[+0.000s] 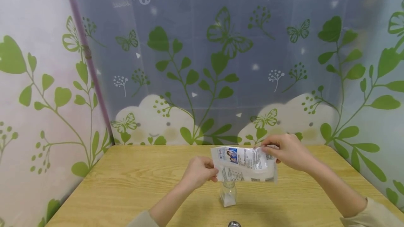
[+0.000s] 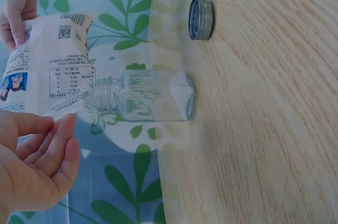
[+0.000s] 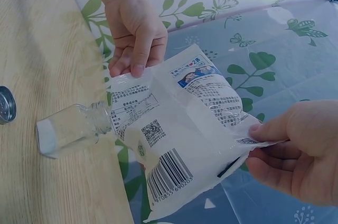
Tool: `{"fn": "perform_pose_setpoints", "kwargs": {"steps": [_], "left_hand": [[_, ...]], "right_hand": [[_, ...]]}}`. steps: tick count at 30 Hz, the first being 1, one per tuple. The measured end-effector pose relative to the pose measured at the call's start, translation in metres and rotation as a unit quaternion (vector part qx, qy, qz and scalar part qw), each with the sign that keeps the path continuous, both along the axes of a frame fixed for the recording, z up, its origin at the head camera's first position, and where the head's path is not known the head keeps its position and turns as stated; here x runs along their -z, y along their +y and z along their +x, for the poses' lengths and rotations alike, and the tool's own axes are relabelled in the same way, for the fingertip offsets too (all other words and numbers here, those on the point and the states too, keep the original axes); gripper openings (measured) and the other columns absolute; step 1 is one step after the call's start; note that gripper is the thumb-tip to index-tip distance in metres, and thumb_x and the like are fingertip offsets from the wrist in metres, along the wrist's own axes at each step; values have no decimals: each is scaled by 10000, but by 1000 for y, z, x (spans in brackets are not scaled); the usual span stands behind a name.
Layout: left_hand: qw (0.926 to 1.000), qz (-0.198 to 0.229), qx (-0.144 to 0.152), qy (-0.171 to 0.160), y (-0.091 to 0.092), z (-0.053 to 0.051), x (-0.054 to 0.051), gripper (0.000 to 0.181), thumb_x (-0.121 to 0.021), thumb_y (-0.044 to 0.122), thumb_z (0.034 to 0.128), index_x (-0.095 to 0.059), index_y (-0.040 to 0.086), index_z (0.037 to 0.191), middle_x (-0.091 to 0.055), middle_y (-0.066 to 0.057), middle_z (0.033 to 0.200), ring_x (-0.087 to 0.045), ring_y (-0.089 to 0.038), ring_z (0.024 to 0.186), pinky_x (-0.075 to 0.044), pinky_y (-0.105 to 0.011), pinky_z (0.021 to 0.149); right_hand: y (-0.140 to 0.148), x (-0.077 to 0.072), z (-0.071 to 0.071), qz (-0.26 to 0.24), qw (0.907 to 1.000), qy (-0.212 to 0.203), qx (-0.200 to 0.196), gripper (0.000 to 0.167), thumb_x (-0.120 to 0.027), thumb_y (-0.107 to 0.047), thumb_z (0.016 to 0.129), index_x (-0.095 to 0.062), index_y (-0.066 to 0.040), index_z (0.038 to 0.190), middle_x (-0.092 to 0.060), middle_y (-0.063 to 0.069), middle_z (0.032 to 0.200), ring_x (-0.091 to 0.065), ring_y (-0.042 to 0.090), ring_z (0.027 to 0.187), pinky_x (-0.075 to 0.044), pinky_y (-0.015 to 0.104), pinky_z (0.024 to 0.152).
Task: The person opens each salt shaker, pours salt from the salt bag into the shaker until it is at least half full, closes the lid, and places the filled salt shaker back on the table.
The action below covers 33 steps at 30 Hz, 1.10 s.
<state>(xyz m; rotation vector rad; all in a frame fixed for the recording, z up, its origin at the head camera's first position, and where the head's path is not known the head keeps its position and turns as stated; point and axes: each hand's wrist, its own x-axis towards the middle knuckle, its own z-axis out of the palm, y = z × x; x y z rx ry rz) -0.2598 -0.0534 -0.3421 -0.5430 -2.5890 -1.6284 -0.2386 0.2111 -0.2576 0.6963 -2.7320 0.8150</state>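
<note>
Over the table, both hands hold a white printed plastic pouch (image 1: 243, 165), tilted. My left hand (image 1: 199, 172) pinches its edge between thumb and fingers. My right hand (image 1: 288, 151) grips the opposite end, as the right wrist view also shows. A small clear glass jar (image 1: 228, 198) stands upright beneath the pouch, with white powder (image 2: 181, 96) in its bottom. In the left wrist view one corner of the pouch (image 2: 63, 65) meets the mouth of the jar (image 2: 153, 97); whether powder is flowing cannot be made out.
A round metal screw lid (image 2: 202, 19) lies on the wood-grain table (image 1: 142, 185), near its front in the head view. Behind the table hangs a curtain (image 1: 195, 62) printed with leaves and butterflies, and similar panels stand at both sides.
</note>
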Motion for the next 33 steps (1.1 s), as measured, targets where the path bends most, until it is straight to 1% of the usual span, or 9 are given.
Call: {"fn": "perform_pose_setpoints", "kwargs": {"steps": [7, 12, 23, 28, 33], "left_hand": [[10000, 54, 15, -12, -1, 1, 0, 66, -663, -14, 766, -638, -21, 705, -637, -55, 637, -629, -161, 538, -394, -213, 469], [10000, 12, 30, -51, -1, 1, 0, 63, -666, -11, 771, -639, -22, 715, -634, -52, 645, -628, -158, 542, -399, -217, 472], [10000, 5, 31, -33, -2, -1, 1, 58, -666, -2, 772, -646, -21, 720, -636, -56, 643, -638, -187, 555, -412, -218, 479], [10000, -44, 25, -39, -1, -1, 2, 60, -663, 5, 776, -648, -11, 720, -634, -45, 640, -637, -186, 559, -403, -215, 474], [10000, 5, 34, -38, -1, -1, 3, 57, -664, -4, 769, -647, -21, 718, -637, -52, 642, -630, -167, 546, -400, -216, 473]], "right_hand": [[-1, -1, 0, -12, 10000, 52, -56, 147, -605, -101, 885, -675, -18, 986, -680, 95, 889, -550, 99, 502, -472, 251, 478], [-2, 0, 0, -60, 10000, 3, -76, 148, -604, -99, 886, -672, -13, 986, -677, 105, 898, -569, 134, 522, -477, 251, 479], [-1, -1, -2, -22, 10000, 41, -82, 143, -605, -92, 883, -674, -13, 981, -677, 111, 898, -569, 114, 526, -488, 260, 483], [-1, -1, -2, -19, 10000, 59, -77, 140, -607, -88, 882, -677, -15, 978, -677, 110, 902, -566, 98, 533, -484, 247, 483], [-1, -1, -1, -7, 9999, 51, -107, 147, -604, -103, 888, -679, -25, 988, -678, 103, 909, -564, 96, 532, -483, 253, 485]]}}
